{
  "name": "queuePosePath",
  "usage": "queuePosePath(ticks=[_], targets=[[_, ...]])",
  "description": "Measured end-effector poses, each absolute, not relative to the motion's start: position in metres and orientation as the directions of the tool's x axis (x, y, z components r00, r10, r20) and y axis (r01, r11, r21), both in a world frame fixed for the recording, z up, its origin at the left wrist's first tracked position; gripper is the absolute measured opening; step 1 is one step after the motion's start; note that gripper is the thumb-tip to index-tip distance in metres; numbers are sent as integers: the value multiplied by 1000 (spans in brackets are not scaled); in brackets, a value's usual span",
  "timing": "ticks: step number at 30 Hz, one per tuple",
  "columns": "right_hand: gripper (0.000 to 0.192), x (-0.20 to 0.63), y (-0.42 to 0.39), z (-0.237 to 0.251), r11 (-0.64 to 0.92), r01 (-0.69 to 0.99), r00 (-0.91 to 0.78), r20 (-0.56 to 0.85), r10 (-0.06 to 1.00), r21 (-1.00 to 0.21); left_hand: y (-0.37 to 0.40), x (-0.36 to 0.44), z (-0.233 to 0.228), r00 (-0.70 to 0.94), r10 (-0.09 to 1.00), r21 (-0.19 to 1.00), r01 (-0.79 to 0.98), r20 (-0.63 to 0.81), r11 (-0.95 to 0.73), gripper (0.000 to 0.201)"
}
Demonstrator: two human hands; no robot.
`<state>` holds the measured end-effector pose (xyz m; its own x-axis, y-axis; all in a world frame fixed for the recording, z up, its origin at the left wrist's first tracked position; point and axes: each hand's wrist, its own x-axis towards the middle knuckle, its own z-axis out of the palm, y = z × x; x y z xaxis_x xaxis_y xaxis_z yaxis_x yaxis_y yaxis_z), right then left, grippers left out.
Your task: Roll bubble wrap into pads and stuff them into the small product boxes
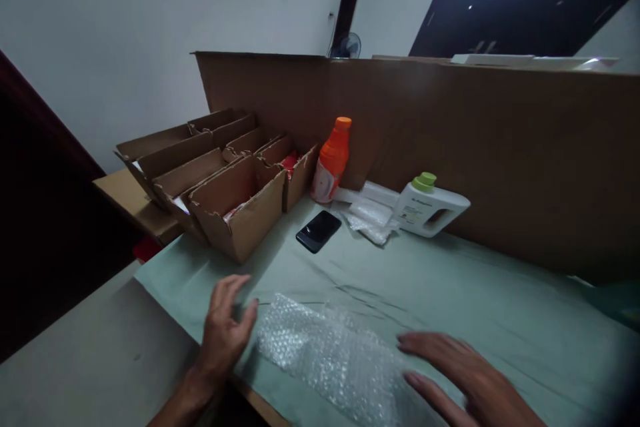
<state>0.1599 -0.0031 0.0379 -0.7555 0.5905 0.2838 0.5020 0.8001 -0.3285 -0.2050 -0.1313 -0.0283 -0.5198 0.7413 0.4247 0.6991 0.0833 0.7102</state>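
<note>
A sheet of clear bubble wrap (330,360) lies on the pale green tabletop (440,293) close to me. At its left end is my left hand (226,323), thumb and fingers apart, with nothing in it. My right hand (453,370) is over the right end of the wrap, its thumb and fingers spread; whether it touches the wrap I cannot tell. Beyond the wrap a black smartphone (319,231) lies flat on the table.
Open cardboard boxes (240,207) stand at the back left. Further back are an orange bottle (332,159), bubble-wrapped packets (371,210) and a white jug with a green cap (427,207). A tall cardboard panel (500,153) borders the table's rear.
</note>
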Motion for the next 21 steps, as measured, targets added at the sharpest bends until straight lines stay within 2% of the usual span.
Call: queuePosePath(ticks=[2,4,6,10,13,16,19,21], targets=[[35,86,26,61,794,432,-790,246,562,-427,-132,-227,-28,-689,583,770,617,430,161,49],[43,6,63,75,761,355,-779,279,562,-543,-122,-244,-29,-739,508,789,590,442,173,71],[51,-68,103,80,660,354,-678,305,669,-662,-106,-254,-32,-742,516,800,576,427,167,85],[56,-164,156,70,611,354,-636,297,712,-708,-75,-257,-38,-765,530,835,522,366,176,90],[57,-185,167,56,584,348,-626,283,727,-733,-65,-252,-40,-780,531,855,486,330,182,87],[47,-174,164,48,558,297,-664,252,704,-775,-72,-249,-36,-805,507,882,441,307,166,85],[27,-148,151,45,523,220,-752,199,629,-824,-92,-254,-32,-864,419,934,344,278,91,80],[26,-130,135,42,495,178,-804,165,572,-850,-109,-263,-33,-893,354,953,303,277,17,75]])
